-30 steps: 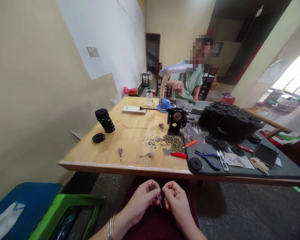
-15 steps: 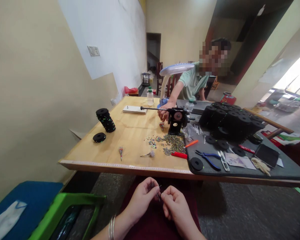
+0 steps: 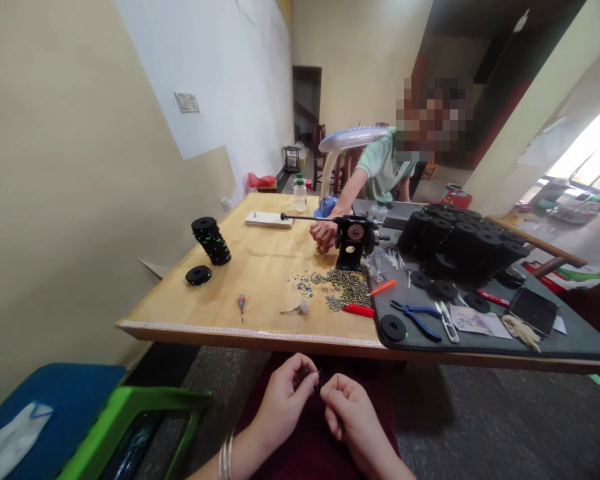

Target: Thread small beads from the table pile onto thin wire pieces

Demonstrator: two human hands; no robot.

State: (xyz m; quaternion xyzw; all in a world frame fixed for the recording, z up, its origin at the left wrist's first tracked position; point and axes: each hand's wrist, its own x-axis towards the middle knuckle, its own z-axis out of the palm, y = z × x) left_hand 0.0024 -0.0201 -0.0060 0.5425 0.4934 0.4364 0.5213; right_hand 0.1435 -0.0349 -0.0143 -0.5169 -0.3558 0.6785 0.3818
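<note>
In front of the table edge, over my lap, my left hand [image 3: 291,393] is closed in a pinch, with a tiny dark and greenish bit at its fingertips, too small to name. Close beside it, my right hand [image 3: 347,407] pinches with thumb and forefinger; what lies between them cannot be made out. On the table ahead lie a small bundle with a red tip [image 3: 241,307] and a pale, fan-shaped bundle [image 3: 297,308]. Behind these are a heap of small metallic pieces [image 3: 350,287] and some tiny coloured beads [image 3: 305,287].
A black winding device [image 3: 353,240] with a long rod stands mid-table; a co-worker's hand [image 3: 323,235] reaches beside it. Black foam spools [image 3: 211,240] are stacked left, more [image 3: 460,240] right. Pliers [image 3: 420,320], snips [image 3: 447,323] and a red knife [image 3: 359,311] lie near the front edge.
The co-worker's hand has moved slightly left and down over the small colourful bundle by the winding device, now covering it. My two hands have shifted only slightly, both still pinching.
</note>
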